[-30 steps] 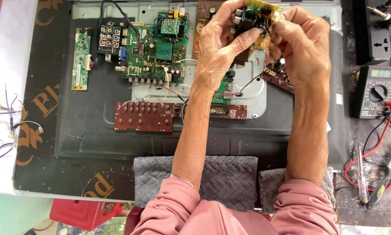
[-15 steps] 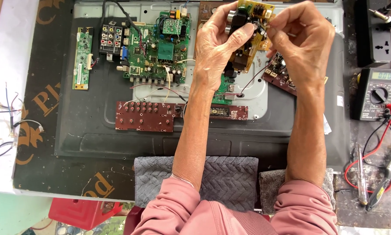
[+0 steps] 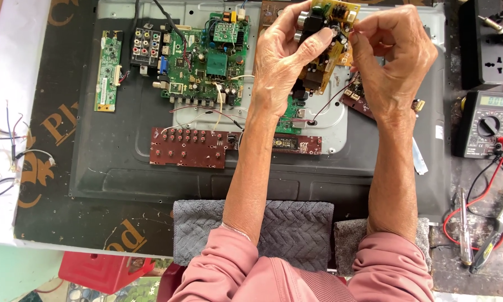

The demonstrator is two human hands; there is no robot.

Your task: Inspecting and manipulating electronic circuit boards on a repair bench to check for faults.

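TV back panel [image 3: 123, 168] lies flat on the bench, covering most of it, so its boards face up. Three boards on it: one green mainboard [image 3: 204, 56], one narrow green strip board [image 3: 107, 70] near the left edge, one brown button board [image 3: 187, 148]. One multimeter [image 3: 482, 124] at the bench's right edge. Left hand [image 3: 282, 61] grips a small yellow board [image 3: 324, 56] raised over the panel's top edge; right hand [image 3: 394, 61] pinches closed at its side, probably on a lead.

Hidden and cut-off parts around the raised board

The left hand [image 3: 288, 61] covers much of the small yellow circuit board [image 3: 324, 53]; the brown board [image 3: 274, 10] above that hand runs off the top edge, and the green board [image 3: 289, 114] below it is partly hidden by the wrist.
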